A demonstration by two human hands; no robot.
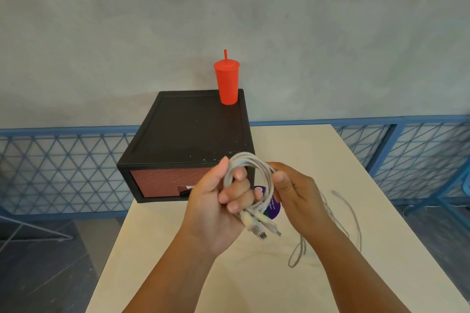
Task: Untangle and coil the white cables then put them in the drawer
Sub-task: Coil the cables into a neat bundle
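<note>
You see white cables (256,168) with a matt, rubbery coat and metal plug tips. The desk (305,150) looks smooth and matt, cream. The drawer box (188,129) is matt black plastic; the cup (227,84) is red plastic.

Both bare forearms reach forward from the bottom edge and converge at mid-frame. The left hand (216,201) is turned palm up, thumb raised and fingers (235,194) curled in, closed around a coil of white cable (254,175). The right hand (296,190) meets it from the right, thumb pressed against the same coil.
</note>
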